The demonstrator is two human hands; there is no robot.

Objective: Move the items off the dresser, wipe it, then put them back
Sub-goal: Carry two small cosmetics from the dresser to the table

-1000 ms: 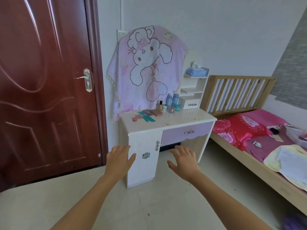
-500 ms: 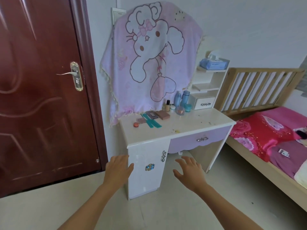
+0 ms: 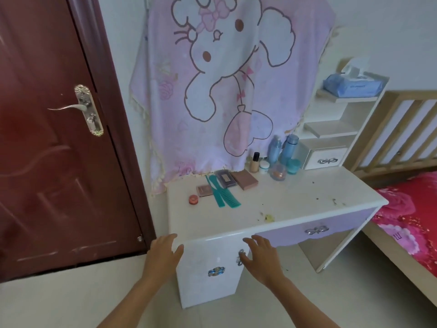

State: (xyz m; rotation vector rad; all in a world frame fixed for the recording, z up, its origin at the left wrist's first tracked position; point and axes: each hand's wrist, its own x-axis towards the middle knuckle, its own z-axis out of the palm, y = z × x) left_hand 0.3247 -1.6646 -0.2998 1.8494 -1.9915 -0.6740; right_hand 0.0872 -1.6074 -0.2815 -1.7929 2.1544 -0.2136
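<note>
Fingers (image 3: 256, 241) loose, left hand (image 3: 163, 254), right hand (image 3: 262, 259) at dresser (image 3: 236, 221) front (combs (image 3: 222, 194) atop)

legible text: none | tissue pack (image 3: 352, 86) on dresser (image 3: 295, 204) shelf: print blurred

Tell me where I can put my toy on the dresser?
The dresser top is bare along its front edge below the green combs, and at its right end, save crumbs. The back is crowded: palettes, bottles, jars.
</note>
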